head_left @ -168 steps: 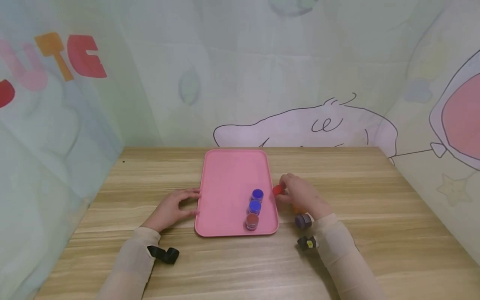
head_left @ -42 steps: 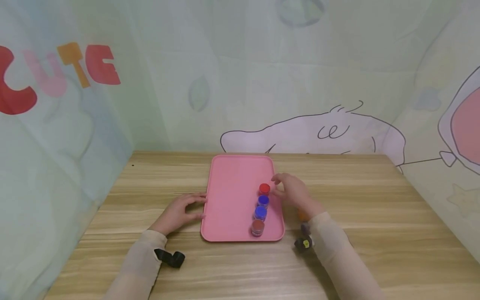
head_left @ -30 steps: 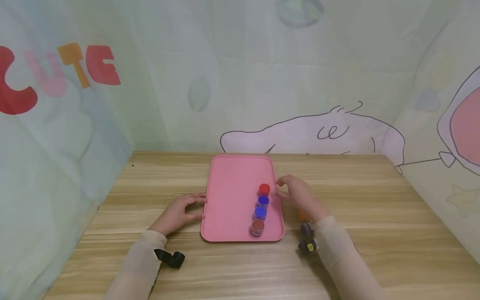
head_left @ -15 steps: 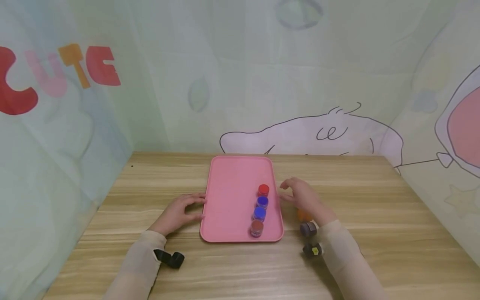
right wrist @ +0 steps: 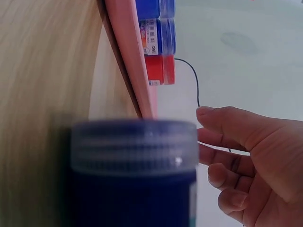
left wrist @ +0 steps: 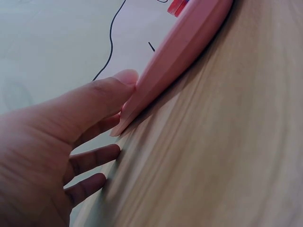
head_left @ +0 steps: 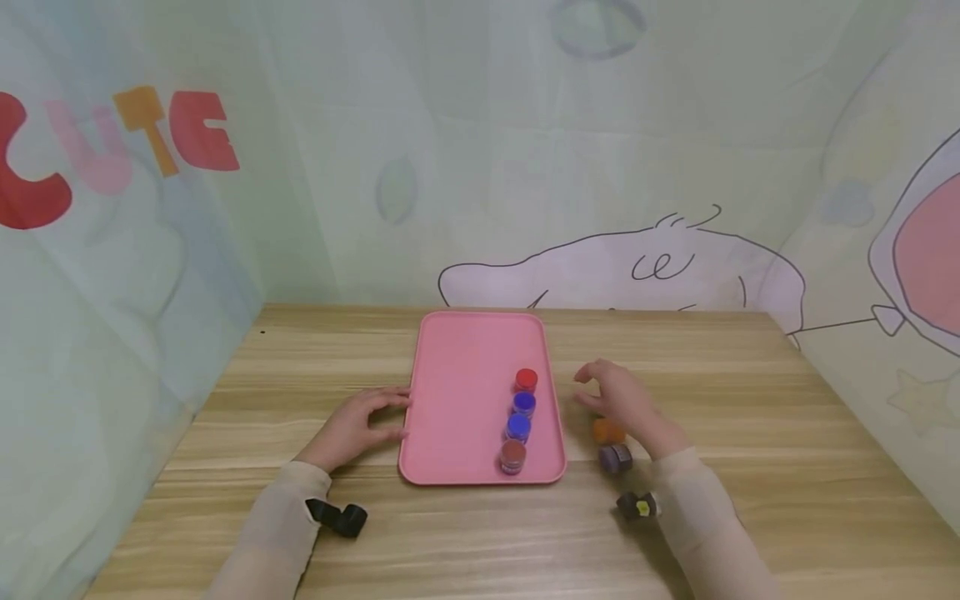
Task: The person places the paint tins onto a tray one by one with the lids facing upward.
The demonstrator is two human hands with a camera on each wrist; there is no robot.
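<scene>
This looks like a small corner for play or craft; which building, I can't tell. Creased pale cloth (head_left: 480, 183) hangs behind the wooden table (head_left: 750, 417). Big letters (head_left: 138, 108) left of the table say CUTE. Right of it are a drawn balloon (head_left: 937, 250) and star (head_left: 922, 402). Coloured pots (head_left: 517, 427) sit on it.
</scene>
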